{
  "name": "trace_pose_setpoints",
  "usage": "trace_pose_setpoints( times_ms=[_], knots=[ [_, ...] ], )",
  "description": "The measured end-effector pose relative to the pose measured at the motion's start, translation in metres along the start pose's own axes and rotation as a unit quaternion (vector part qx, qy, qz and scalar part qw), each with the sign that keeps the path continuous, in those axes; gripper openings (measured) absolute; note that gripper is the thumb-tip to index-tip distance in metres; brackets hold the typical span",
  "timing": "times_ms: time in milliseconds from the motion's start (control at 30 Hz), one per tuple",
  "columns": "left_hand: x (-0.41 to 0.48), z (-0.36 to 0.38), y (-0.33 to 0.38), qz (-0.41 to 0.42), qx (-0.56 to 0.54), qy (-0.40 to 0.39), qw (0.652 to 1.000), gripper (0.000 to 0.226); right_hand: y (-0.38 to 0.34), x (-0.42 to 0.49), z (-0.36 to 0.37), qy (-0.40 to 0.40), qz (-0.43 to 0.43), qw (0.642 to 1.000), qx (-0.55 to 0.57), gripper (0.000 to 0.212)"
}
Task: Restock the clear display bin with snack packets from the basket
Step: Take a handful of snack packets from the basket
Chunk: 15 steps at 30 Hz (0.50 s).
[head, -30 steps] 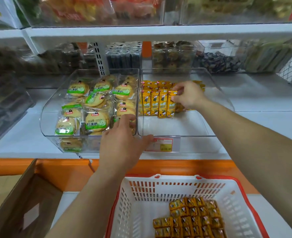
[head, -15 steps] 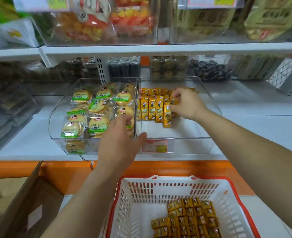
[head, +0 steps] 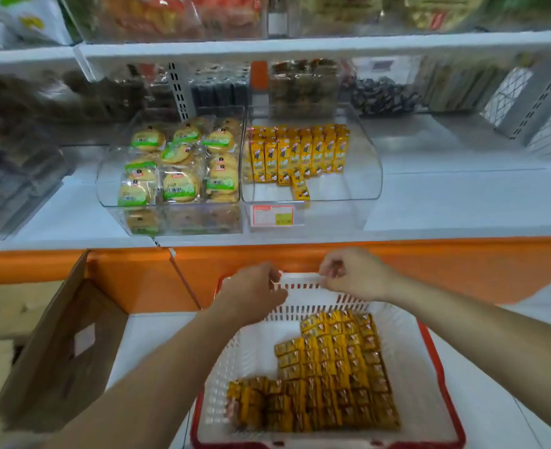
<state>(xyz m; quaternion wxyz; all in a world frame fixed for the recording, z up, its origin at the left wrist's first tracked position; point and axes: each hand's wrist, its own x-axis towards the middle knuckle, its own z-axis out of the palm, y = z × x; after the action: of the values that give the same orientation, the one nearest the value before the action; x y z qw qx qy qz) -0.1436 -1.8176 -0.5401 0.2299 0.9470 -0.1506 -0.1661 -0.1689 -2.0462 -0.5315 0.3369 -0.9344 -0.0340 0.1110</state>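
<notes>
A cardboard box (head: 57, 345) stands at left. The left hand (head: 251, 294) hovers at the far rim of the white basket (head: 410, 367), fingers curled away, grip unclear. Yellow snack packets (head: 332, 367) fill the basket; more line the clear display bin (head: 365, 176) on the shelf above. The right hand (head: 356, 275), loosely curled, holds nothing.

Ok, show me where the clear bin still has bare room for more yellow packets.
Clear bin: bare floor along the front wall, both sides of the lone packet, wider on its right. The back is crowded with standing yellow packets. The cake bin beside it is full.
</notes>
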Motion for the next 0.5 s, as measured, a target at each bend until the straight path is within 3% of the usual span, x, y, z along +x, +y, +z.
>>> trace_pose_setpoints(
  times_ms=[133,233,400,500],
  knots=[
    [0.016,0.066,-0.024,-0.064,-0.004,-0.065,0.996,0.038,0.054,0.011,0.056,-0.068,0.068,0.994,-0.044,0.013],
    [0.023,0.121,-0.051,-0.110,-0.028,-0.118,0.987,0.046,0.091,0.018,0.099,-0.085,0.119,0.989,0.011,0.016],
    [0.038,0.200,-0.089,-0.187,-0.087,-0.139,0.969,0.059,0.139,0.029,0.164,-0.146,0.166,0.974,0.045,0.050],
    [0.049,0.233,-0.100,-0.185,-0.149,-0.129,0.963,0.072,0.154,0.034,0.190,-0.172,0.129,0.973,-0.086,0.076]
  ],
)
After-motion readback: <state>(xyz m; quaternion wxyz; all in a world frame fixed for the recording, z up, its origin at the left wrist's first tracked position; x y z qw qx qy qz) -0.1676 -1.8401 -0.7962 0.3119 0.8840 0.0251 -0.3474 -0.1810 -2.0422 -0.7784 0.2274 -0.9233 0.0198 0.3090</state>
